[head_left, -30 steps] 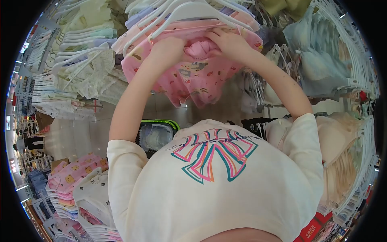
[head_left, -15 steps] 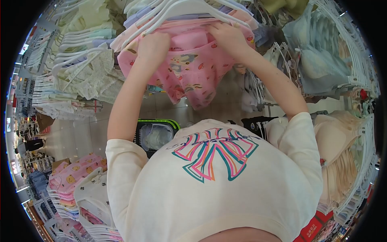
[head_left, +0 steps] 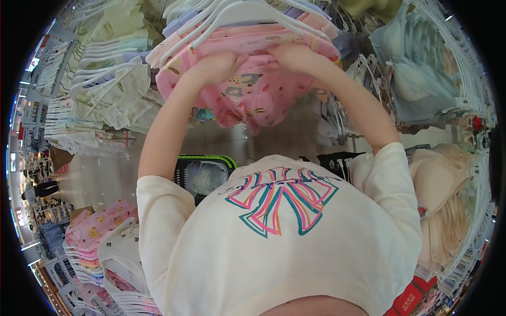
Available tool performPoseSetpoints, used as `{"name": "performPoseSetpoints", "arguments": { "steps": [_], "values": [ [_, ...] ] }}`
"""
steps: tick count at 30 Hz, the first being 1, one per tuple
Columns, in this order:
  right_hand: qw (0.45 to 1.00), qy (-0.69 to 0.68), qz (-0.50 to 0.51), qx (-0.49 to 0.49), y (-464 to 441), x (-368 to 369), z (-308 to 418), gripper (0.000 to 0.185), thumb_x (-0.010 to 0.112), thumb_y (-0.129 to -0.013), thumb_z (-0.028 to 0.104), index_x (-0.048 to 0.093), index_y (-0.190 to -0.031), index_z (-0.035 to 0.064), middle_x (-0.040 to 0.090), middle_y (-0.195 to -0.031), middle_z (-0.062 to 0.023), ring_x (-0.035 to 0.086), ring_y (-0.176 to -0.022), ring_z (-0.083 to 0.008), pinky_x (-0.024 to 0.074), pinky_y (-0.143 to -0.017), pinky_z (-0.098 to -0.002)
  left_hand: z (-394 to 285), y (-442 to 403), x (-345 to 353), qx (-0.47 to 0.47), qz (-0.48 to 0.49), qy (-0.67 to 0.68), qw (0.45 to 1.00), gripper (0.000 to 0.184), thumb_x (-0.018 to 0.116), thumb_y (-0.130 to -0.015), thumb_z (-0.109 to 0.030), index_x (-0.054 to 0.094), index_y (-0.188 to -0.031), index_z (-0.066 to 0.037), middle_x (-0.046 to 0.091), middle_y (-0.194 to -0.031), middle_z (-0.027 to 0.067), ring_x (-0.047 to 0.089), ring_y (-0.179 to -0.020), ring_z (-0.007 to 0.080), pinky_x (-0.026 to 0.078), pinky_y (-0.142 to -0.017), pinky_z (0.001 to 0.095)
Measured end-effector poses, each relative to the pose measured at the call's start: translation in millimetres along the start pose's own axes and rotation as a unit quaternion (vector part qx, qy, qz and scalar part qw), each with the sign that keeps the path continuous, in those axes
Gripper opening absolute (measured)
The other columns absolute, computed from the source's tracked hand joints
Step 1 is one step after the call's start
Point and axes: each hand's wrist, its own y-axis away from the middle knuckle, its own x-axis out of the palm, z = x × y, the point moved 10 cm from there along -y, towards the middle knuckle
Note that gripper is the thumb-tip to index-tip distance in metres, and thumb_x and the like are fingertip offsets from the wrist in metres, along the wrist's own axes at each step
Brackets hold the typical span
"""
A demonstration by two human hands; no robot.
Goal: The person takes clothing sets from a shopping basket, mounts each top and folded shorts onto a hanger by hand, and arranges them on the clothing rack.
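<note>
A pink garment [head_left: 247, 95] with small printed pictures hangs from a white hanger [head_left: 240, 13] at the top middle. My left hand [head_left: 222, 67] is closed on a fold of its cloth near the neckline. Close beside it on the right, my right hand [head_left: 295, 58] pinches the same bunched cloth. The hands are a short gap apart, and the fingertips are partly hidden in the folds. The garment's lower part hangs gathered below them.
Racks of pale lace garments [head_left: 118, 100] stand on the left. Pale blue bras [head_left: 421, 79] and beige bras [head_left: 437, 174] hang on the right. Below the pink garment, a black basket with a green rim [head_left: 211, 158] holds clear packaging. Pink bear-print clothes [head_left: 100, 229] hang at lower left.
My hands have drawn closer together, with the left moving right and slightly down. The pink cloth is more bunched between them, and its lower edge has risen.
</note>
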Motion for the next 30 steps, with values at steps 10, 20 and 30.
{"name": "performPoseSetpoints", "arguments": {
  "steps": [10,20,30],
  "values": [
    [0.988,0.134,-0.045,0.065,18.8,-22.1,-10.0,0.026,0.058,-0.073,0.013,0.057,-0.099,0.0075,0.062,-0.085,-0.0109,0.061,-0.081,-0.0279,0.0491,-0.067,-0.0389,6.7,-10.8,-6.7,-0.005,-0.064,-0.050,0.997,0.044,0.037,-0.090,-0.036,0.061,-0.091,0.000,0.061,-0.078,0.0233,0.060,-0.078,0.0360,0.046,-0.075,0.0428],
    [0.975,0.143,-0.114,0.125,31.1,-33.1,0.6,0.025,0.051,-0.077,0.010,0.056,-0.101,0.0088,0.062,-0.086,-0.0082,0.062,-0.080,-0.0242,0.0496,-0.065,-0.0366,-49.2,71.3,-21.3,0.039,-0.277,-0.169,0.945,0.052,0.069,-0.066,-0.018,0.051,-0.115,-0.015,0.049,-0.112,0.0099,0.050,-0.099,0.0283,0.042,-0.080,0.0401],
    [0.980,0.031,-0.171,-0.093,-18.8,-19.8,54.5,0.027,0.059,-0.070,0.013,0.056,-0.097,0.0109,0.057,-0.099,-0.0043,0.055,-0.097,-0.0209,0.0479,-0.076,-0.0343,-44.8,94.1,22.4,0.008,-0.246,-0.037,0.969,0.050,0.066,-0.068,-0.014,0.052,-0.116,-0.006,0.052,-0.107,0.0093,0.050,-0.098,0.0260,0.036,-0.086,0.0440]
  ]
}}
